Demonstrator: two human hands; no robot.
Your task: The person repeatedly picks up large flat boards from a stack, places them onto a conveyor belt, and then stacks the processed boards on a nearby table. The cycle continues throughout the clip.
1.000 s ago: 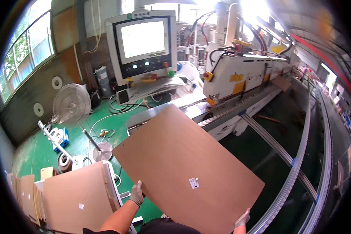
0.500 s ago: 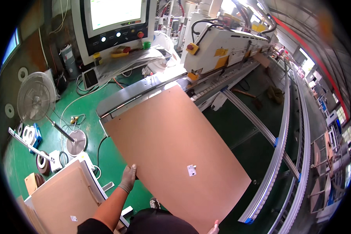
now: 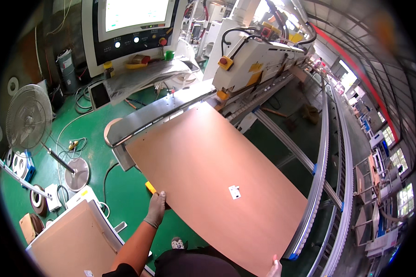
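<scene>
A large flat brown board (image 3: 203,161) with a small white label (image 3: 235,192) extends from my body to the machine. Its far edge lies along the dark metal guide (image 3: 164,113). My gloved left hand (image 3: 156,208) is closed on the board's left edge, thumb on top and fingers hidden beneath. At the near right corner, my right hand (image 3: 275,267) grips the edge, its thumb showing, the rest cut off by the picture's rim. The board's right corner meets or overlaps the ribbed metal rail (image 3: 305,226); I cannot tell which.
A stack of similar boards (image 3: 74,235) stands at the lower left. Beyond it are a pedestal fan (image 3: 30,117) and cables on the green floor. A control panel with a screen (image 3: 135,16) stands at the back, beside the long white machine (image 3: 259,60). Parallel rails run along the right.
The board has shifted rightward, its right corner now at the ribbed rail. Both hands have moved with it, and the whole view has shifted slightly.
</scene>
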